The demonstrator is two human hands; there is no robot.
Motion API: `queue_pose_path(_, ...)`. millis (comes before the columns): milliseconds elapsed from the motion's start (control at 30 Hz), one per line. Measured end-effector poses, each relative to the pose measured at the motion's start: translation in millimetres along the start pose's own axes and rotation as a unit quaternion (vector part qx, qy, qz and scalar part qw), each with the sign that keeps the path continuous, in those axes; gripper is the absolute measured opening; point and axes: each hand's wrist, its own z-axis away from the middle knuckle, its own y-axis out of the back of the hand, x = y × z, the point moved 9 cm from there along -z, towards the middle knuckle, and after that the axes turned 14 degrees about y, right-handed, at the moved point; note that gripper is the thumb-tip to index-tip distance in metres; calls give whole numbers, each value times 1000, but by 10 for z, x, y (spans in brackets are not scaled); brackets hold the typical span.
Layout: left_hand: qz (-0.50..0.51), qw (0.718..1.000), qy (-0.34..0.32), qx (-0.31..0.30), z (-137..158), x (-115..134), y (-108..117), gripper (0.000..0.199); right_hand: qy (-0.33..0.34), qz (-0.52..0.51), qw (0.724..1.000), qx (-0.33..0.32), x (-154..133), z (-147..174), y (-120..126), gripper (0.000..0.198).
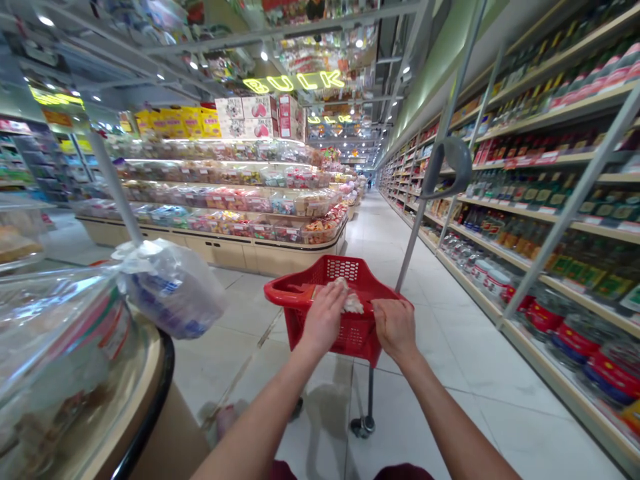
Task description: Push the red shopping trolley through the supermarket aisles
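Between the shop's displays: red cart (353, 341) with a pierced basket stands on pale floor tiles (401, 417), straight ahead of the person; one caster (363, 427) shows beneath it.
Left hand (324, 317): narrow, fingers together and bent over the near rim, holding a crumpled white cloth (353, 302) against the cart.
Right hand (396, 327): closed in a curl around the rim near its right corner.
White cloth: on the near rim, partly under the left fingers, its loose end towards the right hand.
Near left: table (151, 363) with a black edge band, carrying clear-wrapped goods; beside it a plastic bag (173, 290) hangs at a slanting pole (116, 187).
Ahead: tiered candy display (280, 257), topped by yellow packets (180, 122) and white boxes (259, 117), with a glowing BULK sign (295, 81) above.
Right side: shelves (550, 242) filled with bottles; a grey loop (447, 167) sits on a leaning pole, well above the cart.
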Motion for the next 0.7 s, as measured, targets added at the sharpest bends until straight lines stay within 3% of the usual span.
queue_pose_path(67,-7,996,74,51,37,-391,215,40,-7,-2,1000,0,18,14,18,34)
queue_pose_path(133,-16,990,119,76,61,-566,317,41,-16,-3,1000,9,6,23,38,35)
queue_pose_path(200,-18,995,86,46,39,-361,215,38,-19,-2,1000,20,-28,29,53,35)
queue_pose_path(300,-4,999,-33,-33,13,216,-67,32,-8,0,1000,27,-66,44,66,35)
queue_pose_path(367,3,997,-49,-55,-10,304,-106,30,1,-8,999,33,-48,68,86,36)
queue_pose_path(500,-12,995,100,-7,-117,-321,176,32,-7,-42,998,46,42,129,118,37)
queue_pose_path(567,-24,989,144,9,-140,-457,246,32,-22,-50,997,56,66,153,121,37)
queue_pose_path(633,-26,993,112,-13,-152,-225,138,31,-28,-51,996,66,53,169,119,37)
queue_pose_path(700,-16,998,29,-58,-128,205,-64,30,-21,-47,996,71,23,183,117,38)
